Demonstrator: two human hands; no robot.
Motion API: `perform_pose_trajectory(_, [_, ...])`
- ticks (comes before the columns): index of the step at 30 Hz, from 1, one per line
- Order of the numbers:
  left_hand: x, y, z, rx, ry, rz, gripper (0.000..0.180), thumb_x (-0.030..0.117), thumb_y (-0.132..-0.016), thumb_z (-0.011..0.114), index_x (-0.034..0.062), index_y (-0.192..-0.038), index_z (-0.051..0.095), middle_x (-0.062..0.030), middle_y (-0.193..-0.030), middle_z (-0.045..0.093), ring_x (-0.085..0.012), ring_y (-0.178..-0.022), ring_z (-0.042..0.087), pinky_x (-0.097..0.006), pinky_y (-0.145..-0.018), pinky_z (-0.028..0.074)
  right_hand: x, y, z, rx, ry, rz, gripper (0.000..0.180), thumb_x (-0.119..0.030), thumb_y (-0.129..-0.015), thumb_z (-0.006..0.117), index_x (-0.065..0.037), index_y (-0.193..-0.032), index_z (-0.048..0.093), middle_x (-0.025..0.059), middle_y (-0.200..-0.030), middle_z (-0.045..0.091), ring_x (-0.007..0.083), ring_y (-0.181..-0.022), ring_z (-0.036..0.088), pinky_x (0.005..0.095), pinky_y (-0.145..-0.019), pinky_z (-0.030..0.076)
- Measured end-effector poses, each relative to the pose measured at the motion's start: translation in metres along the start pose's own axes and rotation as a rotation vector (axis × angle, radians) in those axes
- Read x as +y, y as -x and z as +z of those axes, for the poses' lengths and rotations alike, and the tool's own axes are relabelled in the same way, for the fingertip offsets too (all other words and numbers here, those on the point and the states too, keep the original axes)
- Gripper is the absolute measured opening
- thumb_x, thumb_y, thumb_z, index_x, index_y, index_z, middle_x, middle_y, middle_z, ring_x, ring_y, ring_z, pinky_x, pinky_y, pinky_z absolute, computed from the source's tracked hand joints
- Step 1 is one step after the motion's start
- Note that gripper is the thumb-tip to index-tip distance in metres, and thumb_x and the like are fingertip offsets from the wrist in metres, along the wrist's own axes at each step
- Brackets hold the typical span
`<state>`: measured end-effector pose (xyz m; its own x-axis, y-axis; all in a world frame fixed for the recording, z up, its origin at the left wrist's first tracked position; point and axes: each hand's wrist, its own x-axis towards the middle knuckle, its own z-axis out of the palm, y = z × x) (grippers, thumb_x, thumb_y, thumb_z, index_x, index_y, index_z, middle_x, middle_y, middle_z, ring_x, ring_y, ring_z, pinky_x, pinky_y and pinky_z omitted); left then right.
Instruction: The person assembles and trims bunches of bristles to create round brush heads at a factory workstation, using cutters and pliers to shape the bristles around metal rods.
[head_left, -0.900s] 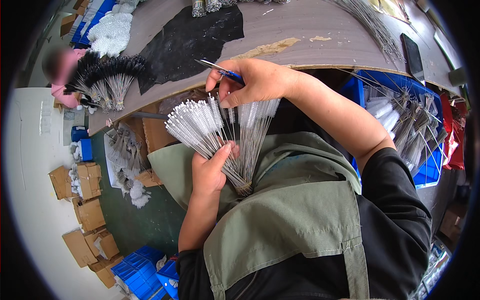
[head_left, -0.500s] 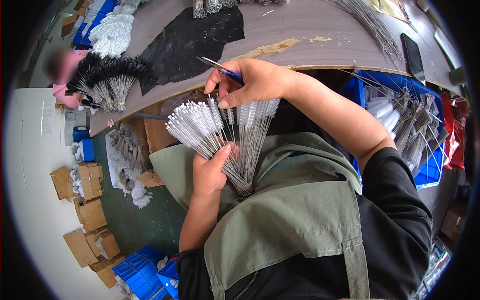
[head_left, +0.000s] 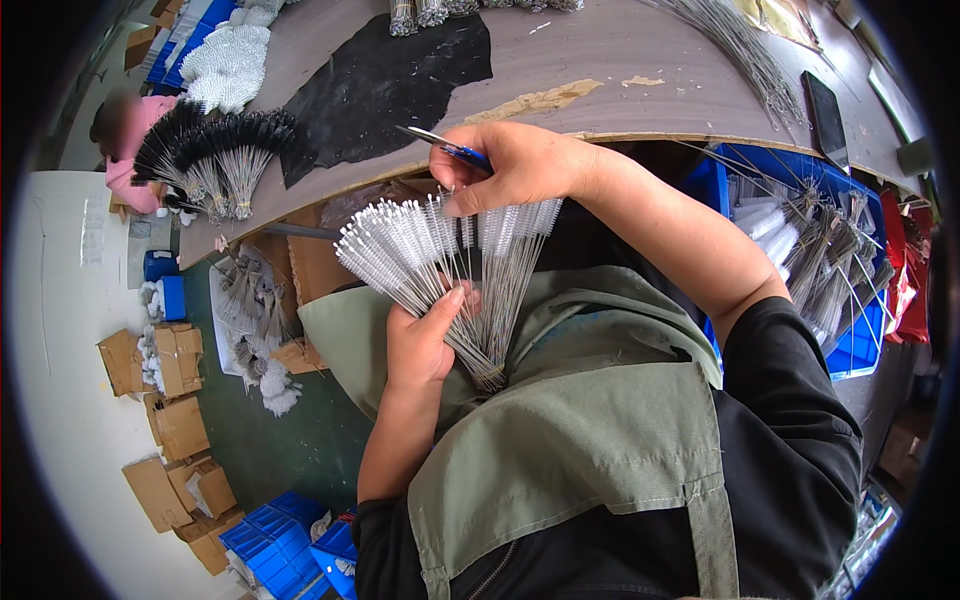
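A fanned bundle of white-bristled wire brushes (head_left: 395,250) rests against my apron, its wire ends gathered by a band near the bottom. My left hand (head_left: 425,338) is closed around the wire stems, thumb on the near side. Over the bristle tips, my right hand (head_left: 505,170) holds blue-handled scissors (head_left: 462,152), their blades pointing left. Its thumb and fingertips are at the tips of a few brushes in the middle of the fan; whether they pinch one is partly hidden. A gap splits the fan into a larger left part and a smaller right part.
The table (head_left: 590,50) ahead carries a black sheet (head_left: 390,90), black-bristled brushes (head_left: 225,155), loose wires (head_left: 745,60) and a phone (head_left: 824,118). At right stands a blue crate (head_left: 860,345) of brushes. Cardboard boxes (head_left: 180,425) line the left wall. Another person (head_left: 135,150) is at far left.
My right hand's fingers have drawn in slightly, and the scissors have shifted a little right and down. The left hand keeps its hold on the bundle. The other person's arm has moved.
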<state>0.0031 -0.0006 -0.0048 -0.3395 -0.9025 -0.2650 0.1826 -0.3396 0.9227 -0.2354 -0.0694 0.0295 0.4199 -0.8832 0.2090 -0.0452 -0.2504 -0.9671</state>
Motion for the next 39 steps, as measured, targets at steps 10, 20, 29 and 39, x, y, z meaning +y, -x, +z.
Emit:
perform_pose_trajectory(10, [-0.001, 0.002, -0.005, 0.042, 0.06, 0.006, 0.018, 0.003, -0.085, 0.06, 0.0017, -0.103, 0.056, -0.007, -0.093, 0.06, -0.0185, -0.085, 0.06, -0.041, -0.076, 0.054, -0.005, 0.002, 0.001, 0.004, 0.062, 0.03, 0.019, -0.01, -0.074, 0.071, -0.006, -0.086, 0.056, -0.0049, -0.071, 0.05, 0.0058, -0.068, 0.046, 0.0236, -0.064, 0.041])
perform_pose_trajectory(20, [-0.001, 0.003, -0.012, 0.11, 0.143, -0.022, 0.019, 0.003, -0.085, 0.06, 0.0027, -0.104, 0.056, -0.0071, -0.095, 0.06, -0.0179, -0.08, 0.061, -0.043, -0.075, 0.053, -0.01, -0.005, 0.003, -0.036, 0.146, -0.042, 0.02, -0.011, -0.072, 0.071, -0.006, -0.085, 0.057, -0.0028, -0.069, 0.052, 0.0079, -0.066, 0.048, 0.0252, -0.063, 0.042])
perform_pose_trajectory(29, [0.0, 0.002, -0.006, 0.114, 0.086, -0.034, 0.029, 0.005, -0.083, 0.061, 0.003, -0.11, 0.053, -0.0064, -0.098, 0.057, -0.0184, -0.082, 0.058, -0.042, -0.076, 0.05, -0.006, -0.006, 0.006, -0.092, -0.129, -0.057, 0.019, -0.008, -0.075, 0.072, -0.007, -0.091, 0.061, -0.0044, -0.068, 0.052, 0.0063, -0.067, 0.048, 0.0239, -0.063, 0.041])
perform_pose_trajectory(39, [-0.002, 0.002, -0.007, 0.072, 0.053, -0.006, 0.027, 0.006, -0.085, 0.06, 0.0027, -0.11, 0.053, -0.0063, -0.097, 0.058, -0.0186, -0.082, 0.059, -0.042, -0.075, 0.051, -0.003, -0.007, 0.005, -0.176, -0.111, -0.074, 0.017, -0.009, -0.078, 0.072, -0.007, -0.092, 0.062, -0.0046, -0.07, 0.053, 0.0047, -0.068, 0.047, 0.0227, -0.063, 0.04])
